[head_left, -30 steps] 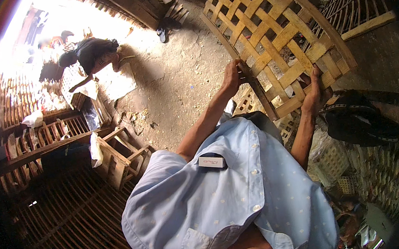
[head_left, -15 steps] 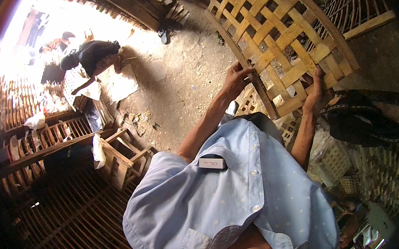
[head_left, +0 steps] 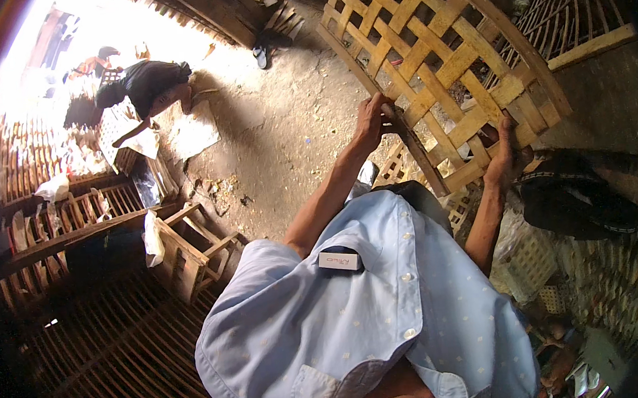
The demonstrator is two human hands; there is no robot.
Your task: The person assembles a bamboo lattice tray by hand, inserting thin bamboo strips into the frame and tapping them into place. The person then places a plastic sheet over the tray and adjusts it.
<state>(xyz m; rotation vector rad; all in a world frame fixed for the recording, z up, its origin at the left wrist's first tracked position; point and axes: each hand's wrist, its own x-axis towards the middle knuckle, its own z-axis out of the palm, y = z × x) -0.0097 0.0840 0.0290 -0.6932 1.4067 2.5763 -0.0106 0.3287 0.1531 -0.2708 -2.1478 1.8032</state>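
A large panel of wide, flat woven bamboo strips (head_left: 507, 91) with a wooden rim is held up at the upper right, tilted away from me. My left hand (head_left: 370, 124) is closed on the rim along its left side, fingers curled round it. Near the lower right corner, my right hand (head_left: 502, 158) grips the panel, its thumb on the upper face and its other fingers mostly hidden beneath. Under the panel another piece of openwork weave (head_left: 394, 165) partly shows.
A wooden stool (head_left: 182, 256) stands at my left, beside slatted bamboo racks (head_left: 120, 324). A co-worker (head_left: 152, 85) bends over at the far left. Dark sandals (head_left: 261, 55) lie on the littered floor (head_left: 284, 127). At right are a black cloth-like item (head_left: 581, 194) and plastic-wrapped woven pieces (head_left: 528, 262).
The panel has shifted slightly to the left. My left hand has moved a little left and up with its rim; both hands keep their hold.
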